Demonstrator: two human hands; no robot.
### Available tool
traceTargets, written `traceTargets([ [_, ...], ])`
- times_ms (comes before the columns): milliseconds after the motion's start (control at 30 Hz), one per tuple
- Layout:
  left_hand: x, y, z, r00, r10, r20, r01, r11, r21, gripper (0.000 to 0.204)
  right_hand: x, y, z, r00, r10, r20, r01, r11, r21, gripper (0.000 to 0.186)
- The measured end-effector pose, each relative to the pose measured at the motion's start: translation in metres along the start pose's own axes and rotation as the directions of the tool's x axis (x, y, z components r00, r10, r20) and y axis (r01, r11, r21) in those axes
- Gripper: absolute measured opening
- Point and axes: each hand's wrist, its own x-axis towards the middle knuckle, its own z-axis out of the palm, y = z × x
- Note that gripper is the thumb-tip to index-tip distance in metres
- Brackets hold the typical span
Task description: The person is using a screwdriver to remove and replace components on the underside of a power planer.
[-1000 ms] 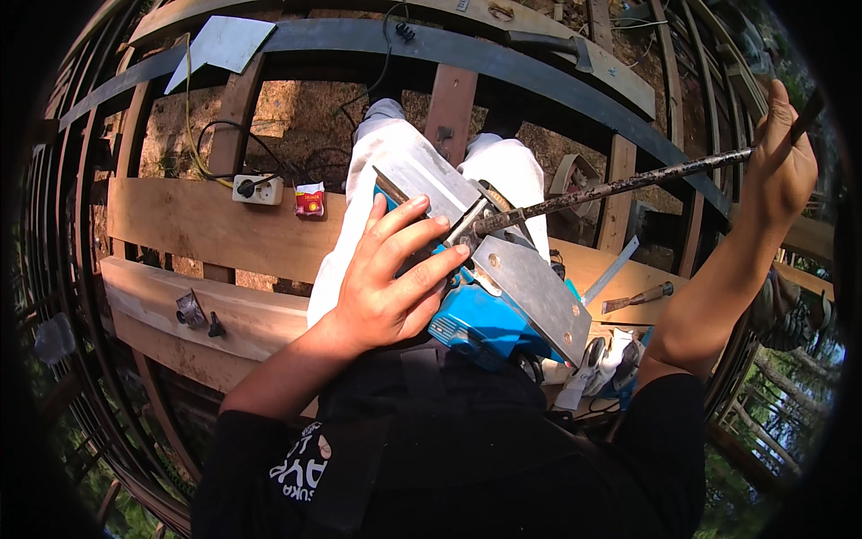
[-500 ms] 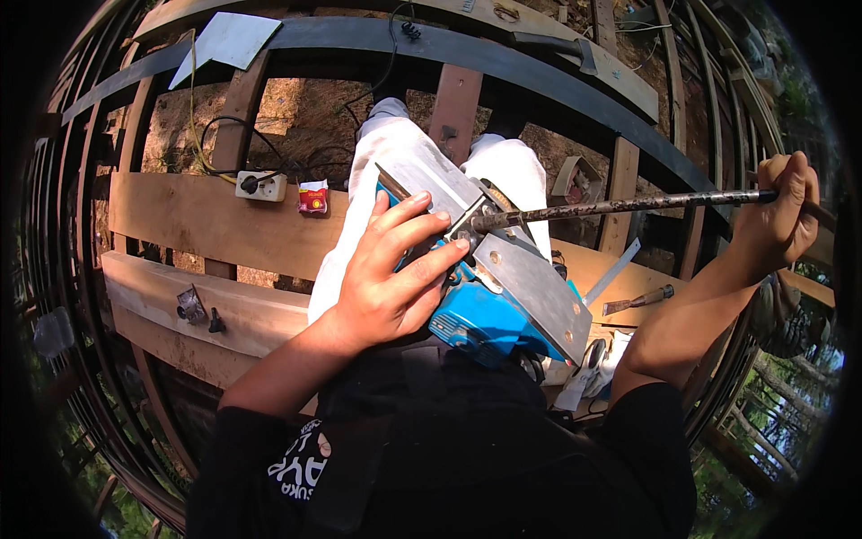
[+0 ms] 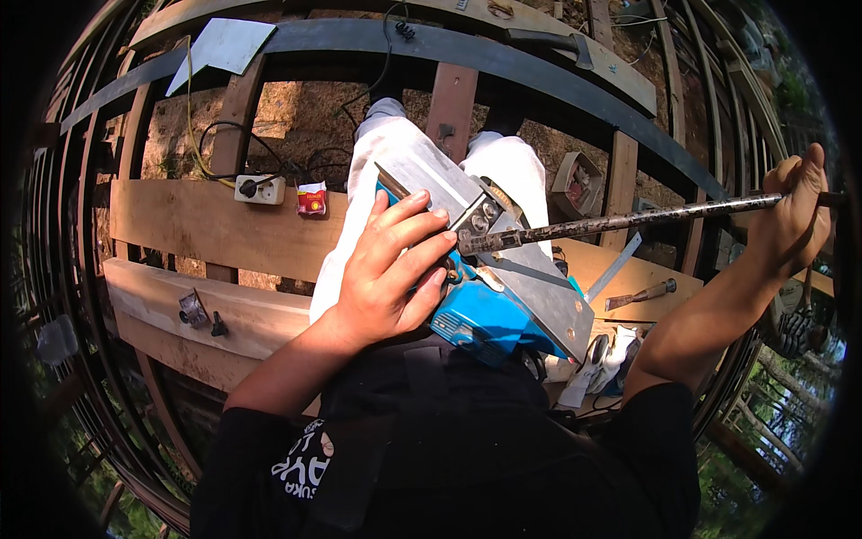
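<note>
An upturned blue power planer (image 3: 485,319) with a grey metal sole (image 3: 561,296) rests across my lap. My left hand (image 3: 386,278) grips it from the left, fingers curled over the upper part, with the fingertips beside a cluster of bolt heads (image 3: 479,218). At the right, my right hand (image 3: 790,211) is closed round the outer part of a long, worn metal bar (image 3: 628,219), which crosses the planer and ends beside my left fingertips.
Around me are planks (image 3: 215,225), a dark metal beam (image 3: 431,45), a socket block (image 3: 259,189) with cables, a red packet (image 3: 312,198), a hatchet (image 3: 575,49), a chisel (image 3: 642,295), a straight strip (image 3: 611,265) and an open box (image 3: 575,184).
My right hand has come down from its higher position a second ago, flattening the bar's angle. The bar's inner end has shifted lower, showing more bolt heads. My left hand has barely moved.
</note>
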Motion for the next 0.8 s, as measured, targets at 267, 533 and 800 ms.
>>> traceTargets([
  [267,0.0,0.0,0.001,1.0,-0.007,-0.012,0.007,1.0,0.011,0.039,0.004,0.007,-0.005,0.994,-0.101,0.032,0.104,0.988,-0.116,0.031],
  [533,-0.001,-0.003,0.001,0.999,0.036,-0.022,-0.035,0.999,0.01,0.039,0.014,0.003,0.002,0.996,-0.031,0.087,0.049,0.977,-0.209,0.028],
  [800,0.001,-0.002,0.001,0.999,0.046,0.003,-0.046,0.999,0.018,0.038,0.018,-0.003,-0.002,0.985,0.033,0.17,0.032,0.93,-0.365,0.04],
])
